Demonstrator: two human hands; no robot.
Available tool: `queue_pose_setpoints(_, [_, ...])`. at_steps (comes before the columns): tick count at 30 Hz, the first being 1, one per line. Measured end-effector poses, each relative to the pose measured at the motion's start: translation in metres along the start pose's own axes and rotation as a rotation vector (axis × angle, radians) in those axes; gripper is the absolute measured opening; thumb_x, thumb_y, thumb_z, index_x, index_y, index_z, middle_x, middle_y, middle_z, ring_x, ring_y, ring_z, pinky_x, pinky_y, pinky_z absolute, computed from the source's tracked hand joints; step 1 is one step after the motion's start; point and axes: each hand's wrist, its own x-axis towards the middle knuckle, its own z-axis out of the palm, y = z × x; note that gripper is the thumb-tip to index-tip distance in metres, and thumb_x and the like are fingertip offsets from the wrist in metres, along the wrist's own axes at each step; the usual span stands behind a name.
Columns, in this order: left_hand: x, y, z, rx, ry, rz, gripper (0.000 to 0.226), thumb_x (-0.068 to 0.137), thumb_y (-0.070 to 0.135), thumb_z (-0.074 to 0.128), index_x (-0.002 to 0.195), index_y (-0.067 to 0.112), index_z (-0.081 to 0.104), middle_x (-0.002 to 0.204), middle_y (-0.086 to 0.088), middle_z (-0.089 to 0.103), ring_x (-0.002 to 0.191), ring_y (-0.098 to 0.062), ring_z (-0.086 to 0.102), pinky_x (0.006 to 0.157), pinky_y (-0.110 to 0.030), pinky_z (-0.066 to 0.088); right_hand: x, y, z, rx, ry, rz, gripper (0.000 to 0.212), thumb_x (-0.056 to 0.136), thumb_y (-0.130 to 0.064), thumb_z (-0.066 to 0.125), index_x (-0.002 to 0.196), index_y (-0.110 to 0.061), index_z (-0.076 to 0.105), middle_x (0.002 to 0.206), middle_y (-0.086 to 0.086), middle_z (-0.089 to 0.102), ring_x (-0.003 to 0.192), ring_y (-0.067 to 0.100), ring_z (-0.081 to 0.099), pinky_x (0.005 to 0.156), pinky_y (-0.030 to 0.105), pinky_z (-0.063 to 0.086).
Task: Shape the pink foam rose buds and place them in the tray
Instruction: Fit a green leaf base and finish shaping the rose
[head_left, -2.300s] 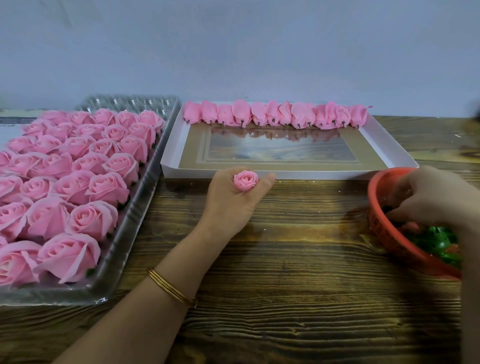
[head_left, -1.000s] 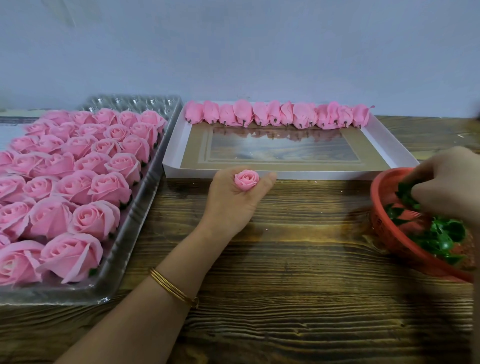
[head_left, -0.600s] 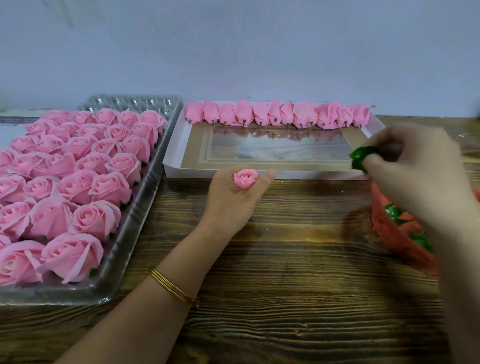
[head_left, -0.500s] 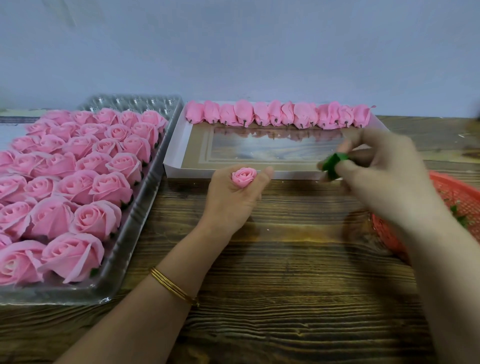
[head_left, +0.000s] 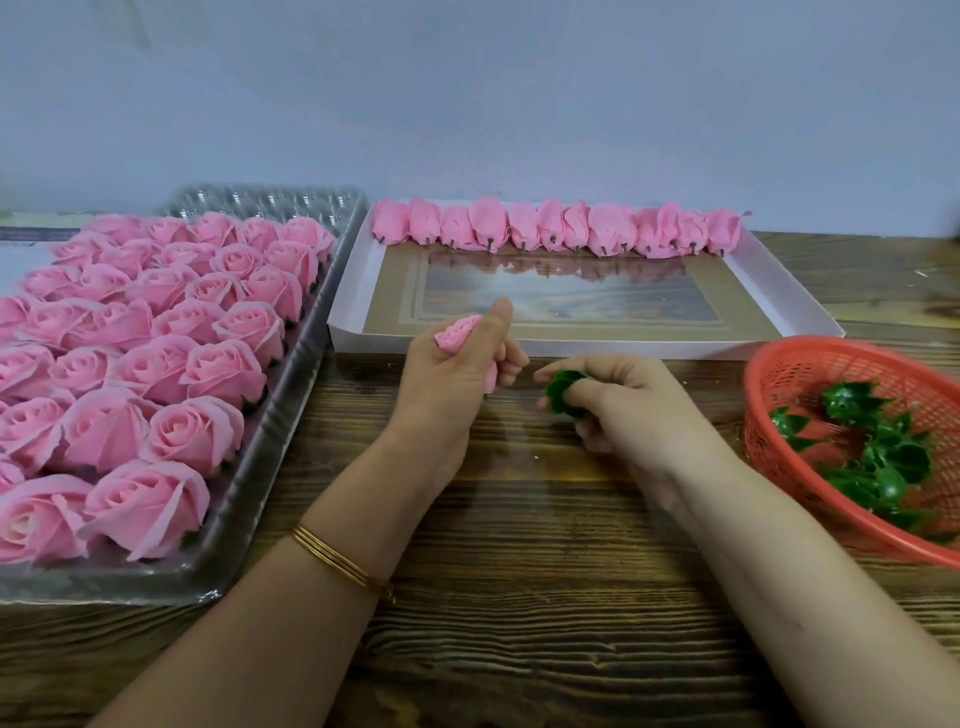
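In the middle of the frame, just below the white box (head_left: 519, 347), I see my left hand (head_left: 452, 379) curled around one pink rose bud (head_left: 458, 335). The bud sticks out at a tilt between the raised thumb and the forefinger. A bit of pink below the fingers may be its lower end, though I can't make that out clearly. Just to its right, my right hand (head_left: 618, 400) pinches a small green leaf piece (head_left: 563, 392) between thumb and fingertips, held near the left hand but not touching it. Both hands hover over the dark wooden table (head_left: 519, 597), and a gold bracelet (head_left: 337, 558) sits on the left wrist.

On the left side of the frame, a clear plastic tray (head_left: 291, 410) is packed with rows of open pink roses (head_left: 156, 364). Only its far row of pockets shows bare. Along the back wall of the white box, a row of unshaped buds (head_left: 561, 228) lies side by side. At the right edge, a red mesh basket (head_left: 810, 358) holds more green leaf pieces (head_left: 872, 457).
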Motion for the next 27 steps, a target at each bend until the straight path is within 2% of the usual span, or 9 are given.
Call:
queue_pose_setpoints(5, [-0.001, 0.005, 0.0, -0.129, -0.031, -0.1, 0.048, 0.098, 0.029, 0.055, 0.051, 0.019, 0.052, 0.066, -0.005, 0.06, 0.065, -0.015, 0.051, 0.07, -0.028, 0.045, 0.0, 0.0, 0.005, 0.132, -0.021, 0.038, 0.026, 0.093, 0.007, 0.046, 0.103, -0.001, 0.069, 0.083, 0.013, 0.066, 0.049, 0.007, 0.048, 0.045, 0.017, 0.036])
queue_pose_setpoints(7, [-0.001, 0.005, 0.0, -0.145, -0.041, -0.114, 0.047, 0.098, 0.029, 0.053, 0.053, 0.018, 0.05, 0.067, -0.005, 0.061, 0.068, -0.015, 0.052, 0.071, -0.028, 0.045, 0.0, 0.0, 0.005, 0.214, -0.04, 0.055, 0.022, 0.093, 0.006, 0.048, 0.105, 0.003, 0.067, 0.082, 0.015, 0.064, 0.052, 0.01, 0.048, 0.047, 0.019, 0.037])
queue_pose_setpoints(11, [-0.001, 0.005, -0.001, -0.148, -0.065, -0.117, 0.046, 0.099, 0.031, 0.05, 0.055, 0.017, 0.048, 0.069, -0.003, 0.063, 0.072, -0.013, 0.055, 0.078, -0.03, 0.044, -0.001, 0.0, 0.006, 0.311, -0.107, 0.08, 0.014, 0.093, 0.002, 0.055, 0.098, 0.001, 0.068, 0.068, 0.007, 0.064, 0.055, 0.01, 0.055, 0.049, 0.018, 0.045])
queue_pose_setpoints(16, [0.0, 0.006, -0.001, -0.182, -0.082, -0.143, 0.043, 0.1, 0.032, 0.046, 0.06, 0.016, 0.045, 0.071, 0.0, 0.066, 0.076, -0.01, 0.06, 0.083, -0.03, 0.044, -0.001, -0.001, 0.006, 0.448, -0.136, 0.118, 0.012, 0.092, -0.003, 0.058, 0.088, 0.0, 0.069, 0.074, 0.012, 0.069, 0.056, 0.013, 0.062, 0.05, 0.019, 0.051])
queue_pose_setpoints(20, [0.0, 0.006, -0.001, -0.193, -0.079, -0.152, 0.043, 0.1, 0.033, 0.046, 0.061, 0.015, 0.044, 0.072, 0.0, 0.066, 0.075, -0.011, 0.058, 0.076, -0.027, 0.043, -0.002, 0.0, 0.012, 0.425, -0.14, 0.144, 0.016, 0.095, -0.001, 0.052, 0.097, 0.006, 0.067, 0.08, 0.019, 0.069, 0.056, 0.015, 0.065, 0.051, 0.02, 0.053])
queue_pose_setpoints(24, [0.0, 0.005, 0.0, -0.19, -0.091, -0.146, 0.044, 0.101, 0.032, 0.045, 0.06, 0.015, 0.043, 0.072, 0.0, 0.067, 0.076, -0.009, 0.061, 0.078, -0.026, 0.044, -0.005, 0.002, 0.019, 0.295, -0.112, 0.128, 0.02, 0.099, -0.003, 0.05, 0.106, 0.008, 0.064, 0.084, 0.019, 0.068, 0.054, 0.013, 0.064, 0.048, 0.018, 0.051])
queue_pose_setpoints(27, [0.0, 0.005, 0.001, -0.186, -0.095, -0.144, 0.044, 0.101, 0.033, 0.045, 0.06, 0.015, 0.043, 0.073, 0.0, 0.067, 0.077, -0.01, 0.059, 0.079, -0.027, 0.043, -0.005, 0.002, 0.02, 0.237, -0.053, 0.103, 0.02, 0.098, -0.005, 0.052, 0.106, 0.009, 0.064, 0.076, 0.016, 0.066, 0.053, 0.011, 0.062, 0.049, 0.018, 0.052])
